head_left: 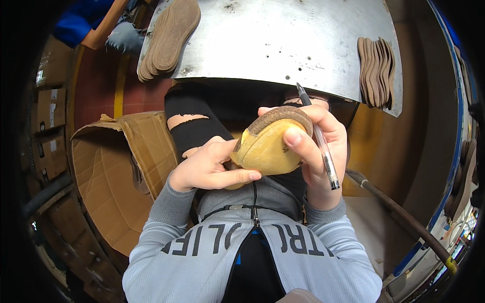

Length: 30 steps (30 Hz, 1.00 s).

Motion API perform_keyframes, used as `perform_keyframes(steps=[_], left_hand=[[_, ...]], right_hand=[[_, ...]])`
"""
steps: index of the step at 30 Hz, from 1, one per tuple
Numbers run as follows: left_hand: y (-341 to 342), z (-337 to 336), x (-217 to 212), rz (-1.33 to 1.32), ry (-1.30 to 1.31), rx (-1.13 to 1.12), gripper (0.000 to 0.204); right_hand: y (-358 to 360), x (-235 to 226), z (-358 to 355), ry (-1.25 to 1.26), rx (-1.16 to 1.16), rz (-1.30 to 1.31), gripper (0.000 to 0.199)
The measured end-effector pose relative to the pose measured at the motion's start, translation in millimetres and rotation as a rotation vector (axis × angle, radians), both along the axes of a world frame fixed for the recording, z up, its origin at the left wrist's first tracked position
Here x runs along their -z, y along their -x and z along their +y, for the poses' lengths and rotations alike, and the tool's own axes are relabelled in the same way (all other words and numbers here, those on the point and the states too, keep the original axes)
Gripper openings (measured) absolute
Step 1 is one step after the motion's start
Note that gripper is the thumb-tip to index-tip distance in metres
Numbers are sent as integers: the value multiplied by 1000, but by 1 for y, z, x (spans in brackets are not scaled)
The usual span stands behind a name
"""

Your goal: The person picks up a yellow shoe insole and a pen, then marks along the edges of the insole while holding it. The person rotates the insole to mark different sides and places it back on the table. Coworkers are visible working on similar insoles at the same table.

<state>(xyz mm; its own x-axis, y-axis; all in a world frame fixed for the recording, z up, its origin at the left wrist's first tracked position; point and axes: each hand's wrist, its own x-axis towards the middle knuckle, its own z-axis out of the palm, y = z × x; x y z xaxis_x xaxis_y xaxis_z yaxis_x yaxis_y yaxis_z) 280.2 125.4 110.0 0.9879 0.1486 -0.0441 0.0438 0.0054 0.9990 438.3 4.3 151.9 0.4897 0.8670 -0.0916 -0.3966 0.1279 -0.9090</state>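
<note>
Above my lap I hold one insole (273,151) between both hands. Its facing side is smooth and yellow, and a brown fuzzy rim curves over its upper end. My left hand (214,164) grips the left side, thumb laid along the lower edge. At the right end, my right hand (323,136) pinches the insole with the thumb on the yellow face. A clear pen (323,146) with a black tip is also tucked in my right hand, tip pointing up toward the table. The fingers behind the insole are partly hidden.
Ahead is a metal table (262,40), with a stack of brown insoles (174,35) at its left and another row of insoles (376,73) at its right edge. An open cardboard box (113,187) stands at my left. A metal bar (399,212) runs along my right. Someone's arm (103,28) shows at upper left.
</note>
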Motion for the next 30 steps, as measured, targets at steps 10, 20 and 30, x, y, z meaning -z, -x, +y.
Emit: perform_keyframes(steps=[10, 20, 30], left_hand=[[6, -4, -2, 15, 105, -45, 34], [-3, -17, -8, 56, 262, -148, 45], [-9, -3, -20, 155, 498, -160, 49]], right_hand=[[-4, -6, -4, 21, -62, -36, 23], [-4, 0, -3, 26, -25, -33, 23], [-25, 14, 24, 33, -165, 167, 28]])
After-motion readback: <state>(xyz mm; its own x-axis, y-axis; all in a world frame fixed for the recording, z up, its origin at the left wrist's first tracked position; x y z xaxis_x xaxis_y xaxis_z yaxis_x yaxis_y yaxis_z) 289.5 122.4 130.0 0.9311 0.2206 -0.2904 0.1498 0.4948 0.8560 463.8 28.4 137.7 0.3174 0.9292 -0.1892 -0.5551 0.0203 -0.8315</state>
